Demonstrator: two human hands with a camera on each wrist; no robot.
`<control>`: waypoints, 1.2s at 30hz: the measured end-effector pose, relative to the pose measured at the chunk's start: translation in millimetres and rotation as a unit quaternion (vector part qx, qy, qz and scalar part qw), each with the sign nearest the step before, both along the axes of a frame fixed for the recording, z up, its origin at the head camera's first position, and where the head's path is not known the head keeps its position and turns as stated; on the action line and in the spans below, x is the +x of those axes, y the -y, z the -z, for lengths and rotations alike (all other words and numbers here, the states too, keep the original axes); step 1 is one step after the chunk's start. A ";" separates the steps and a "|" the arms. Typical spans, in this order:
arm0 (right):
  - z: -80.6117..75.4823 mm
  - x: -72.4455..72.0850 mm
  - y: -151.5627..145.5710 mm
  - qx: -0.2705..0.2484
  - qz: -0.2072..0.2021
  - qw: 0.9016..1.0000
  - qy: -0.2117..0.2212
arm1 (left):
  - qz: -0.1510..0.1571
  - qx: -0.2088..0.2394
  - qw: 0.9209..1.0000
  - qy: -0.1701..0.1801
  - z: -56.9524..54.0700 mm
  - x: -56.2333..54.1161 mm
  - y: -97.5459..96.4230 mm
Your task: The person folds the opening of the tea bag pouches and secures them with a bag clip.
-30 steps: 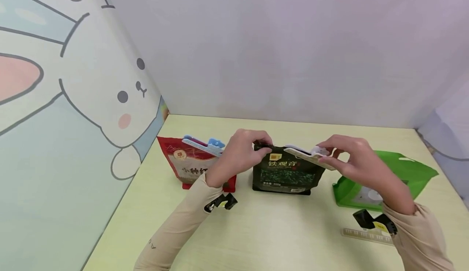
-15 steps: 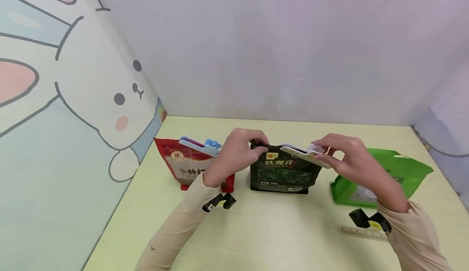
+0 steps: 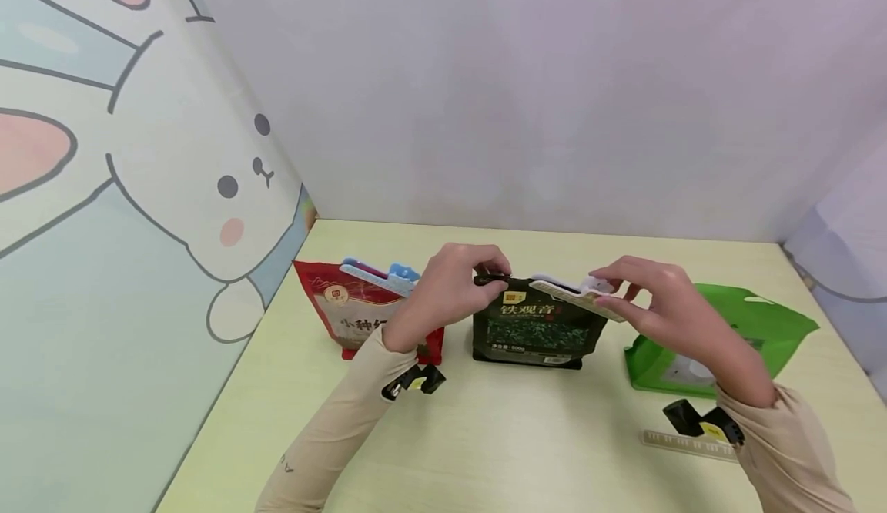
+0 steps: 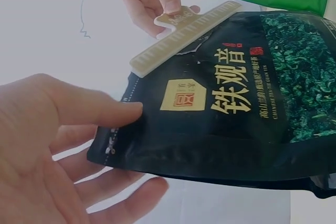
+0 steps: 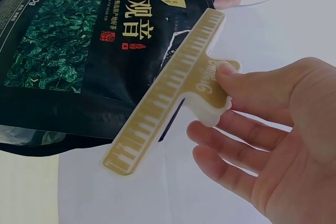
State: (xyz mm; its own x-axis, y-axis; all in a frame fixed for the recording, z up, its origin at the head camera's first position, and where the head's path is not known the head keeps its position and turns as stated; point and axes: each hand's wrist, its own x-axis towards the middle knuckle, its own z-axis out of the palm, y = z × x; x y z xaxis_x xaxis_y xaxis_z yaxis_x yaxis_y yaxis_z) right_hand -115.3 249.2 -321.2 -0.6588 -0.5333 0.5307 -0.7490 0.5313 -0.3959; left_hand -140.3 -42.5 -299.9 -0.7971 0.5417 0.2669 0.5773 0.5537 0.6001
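Observation:
A black tea bag with gold lettering and a picture of green leaves stands upright mid-table. My left hand pinches its top left corner, thumb on the front. A long beige clip with a piano-key pattern lies slantwise across the bag's top right corner. My right hand pinches the clip's handle, with the thumb on the printed side, as the right wrist view shows. Part of the clip reaches past the bag's edge. In the left wrist view, the bag's top edge shows between thumb and fingers.
To the left stands a red bag with a blue clip on its top, partly behind my left forearm. A green bag is on the right, behind my right wrist. Another beige clip lies on the table nearer me.
The head view has shifted slightly. Both hands keep their hold on the black tea bag and the beige clip, with hardly any movement.

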 end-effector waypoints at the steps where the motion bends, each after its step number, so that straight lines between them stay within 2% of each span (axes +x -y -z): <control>1: -0.3 0.8 -0.4 0.002 0.002 1.000 0.004 | 0.003 -0.002 1.000 0.002 -0.2 -0.3 -0.4; 7: -2.6 4.8 -2.7 0.010 0.015 1.000 0.016 | 0.016 0.001 1.000 0.008 -2.0 -1.3 -3.8; 14: -8.0 9.8 -5.1 0.011 0.019 1.000 0.012 | 0.017 0.039 0.999 0.006 -4.2 1.4 -10.5; 20: -15.2 15.2 -8.7 0.004 0.018 1.000 -0.010 | 0.026 0.074 0.997 0.001 -5.7 0.4 -19.6; 29: -25.0 23.1 -18.7 0.019 0.047 0.998 -0.042 | 0.033 0.086 0.996 -0.007 -13.3 -1.7 -37.7; 36: -29.0 28.0 -27.5 0.011 0.064 0.996 -0.066 | 0.046 0.099 0.994 -0.024 -15.6 -0.9 -53.2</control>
State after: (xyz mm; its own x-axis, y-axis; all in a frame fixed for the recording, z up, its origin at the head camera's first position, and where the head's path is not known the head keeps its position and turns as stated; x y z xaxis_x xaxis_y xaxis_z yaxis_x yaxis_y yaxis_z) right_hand -87.3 276.8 -292.1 -0.6471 -0.4618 0.6066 -0.7194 0.6332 -0.2855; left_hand -141.2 10.7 -284.3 -0.7295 0.5456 0.4125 0.6516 0.3710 0.6617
